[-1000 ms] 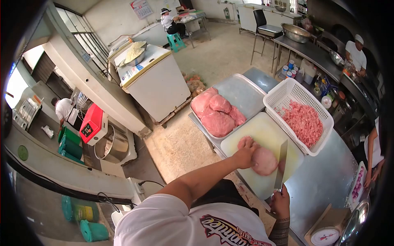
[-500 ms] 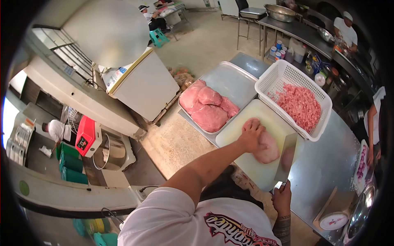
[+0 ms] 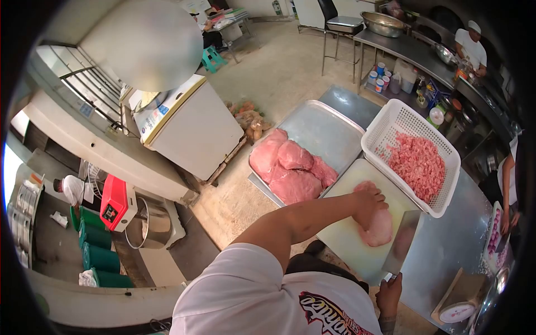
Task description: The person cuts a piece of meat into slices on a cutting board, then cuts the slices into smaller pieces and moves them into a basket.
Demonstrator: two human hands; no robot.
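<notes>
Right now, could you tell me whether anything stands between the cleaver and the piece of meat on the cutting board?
Nothing visible does. The cleaver in the right hand stands just beside the meat, which the left hand presses onto the cutting board.

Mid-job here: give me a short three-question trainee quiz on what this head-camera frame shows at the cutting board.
1. True or false: the left hand rests on the piece of meat lying on the cutting board.
2. What does the right hand hold? A) a ladle B) a cleaver C) a scale
3. Fill in: the chopped meat lies in the white ____.

Key
1. True.
2. B; the blade stands just right of the meat.
3. Basket, beside the metal tray with whole meat slabs.
</notes>
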